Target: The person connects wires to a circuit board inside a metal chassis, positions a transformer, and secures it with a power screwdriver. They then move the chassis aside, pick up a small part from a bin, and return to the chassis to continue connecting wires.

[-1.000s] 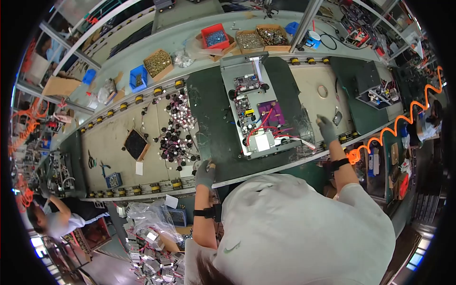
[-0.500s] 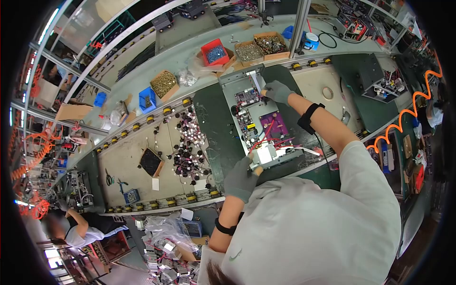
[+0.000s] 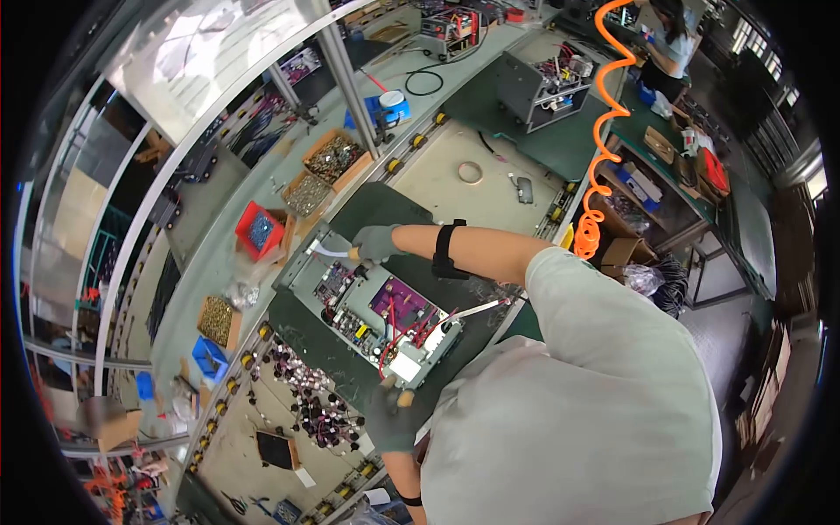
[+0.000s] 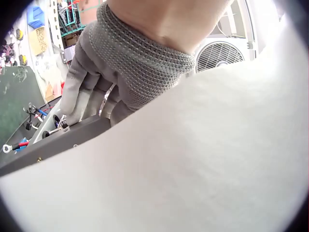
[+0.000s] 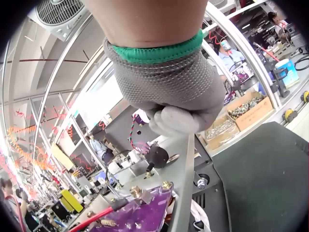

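While right hand (image 3: 376, 243) curls fingers over side edge of open metal chassis (image 3: 360, 296) near far end, left hand (image 3: 392, 418) grips near end, fingers bent over dark rim. Chassis lies on dark green mat (image 3: 302, 328) on counter (image 3: 437, 171), between 2 hands. 1 purple circuit board (image 3: 406, 306) sits inside. Cable heap (image 3: 313, 398) lies left; red bin (image 3: 248, 242) stands beyond.

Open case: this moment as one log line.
left hand: grips case, near end | right hand: grips case, far end | purple board: inside case
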`<state>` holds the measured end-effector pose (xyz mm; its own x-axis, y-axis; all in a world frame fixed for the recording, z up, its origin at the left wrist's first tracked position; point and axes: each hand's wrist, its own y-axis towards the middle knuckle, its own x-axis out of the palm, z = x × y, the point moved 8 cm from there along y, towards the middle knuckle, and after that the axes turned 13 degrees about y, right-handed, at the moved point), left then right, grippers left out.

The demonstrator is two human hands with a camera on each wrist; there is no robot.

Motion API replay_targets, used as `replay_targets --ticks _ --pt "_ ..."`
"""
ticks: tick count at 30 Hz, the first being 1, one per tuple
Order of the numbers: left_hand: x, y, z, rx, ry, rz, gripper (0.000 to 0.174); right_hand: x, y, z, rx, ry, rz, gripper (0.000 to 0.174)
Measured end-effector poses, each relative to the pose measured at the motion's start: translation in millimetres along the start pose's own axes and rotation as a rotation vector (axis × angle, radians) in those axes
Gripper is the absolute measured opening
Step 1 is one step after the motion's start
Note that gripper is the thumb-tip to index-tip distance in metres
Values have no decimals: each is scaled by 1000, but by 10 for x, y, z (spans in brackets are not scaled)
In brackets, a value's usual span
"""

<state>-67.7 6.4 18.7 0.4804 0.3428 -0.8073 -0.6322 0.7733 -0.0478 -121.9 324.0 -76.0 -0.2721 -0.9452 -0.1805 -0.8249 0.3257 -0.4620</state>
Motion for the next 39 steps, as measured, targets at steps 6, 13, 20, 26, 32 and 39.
replay_targets --ticks 6,13,20,26,32,39 --pt "-42 -19 66 -7 -45 -1 38 164 -218 -372 -315 -130 -104 33" --pt "25 -29 -53 -61 26 -25 37 44 65 -422 -622 -238 315 30" --pt "-43 -40 -11 -108 -5 -72 35 224 358 -469 -524 -279 247 21" --pt "-16 -32 -53 -127 -33 -98 38 152 480 -390 -500 -457 322 17" --pt "-7 -10 -65 -95 -12 -110 39 176 380 -474 -473 -504 338 17" --pt "-14 -1 -59 -78 -2 -107 39 274 323 -565 -319 -774 416 17"
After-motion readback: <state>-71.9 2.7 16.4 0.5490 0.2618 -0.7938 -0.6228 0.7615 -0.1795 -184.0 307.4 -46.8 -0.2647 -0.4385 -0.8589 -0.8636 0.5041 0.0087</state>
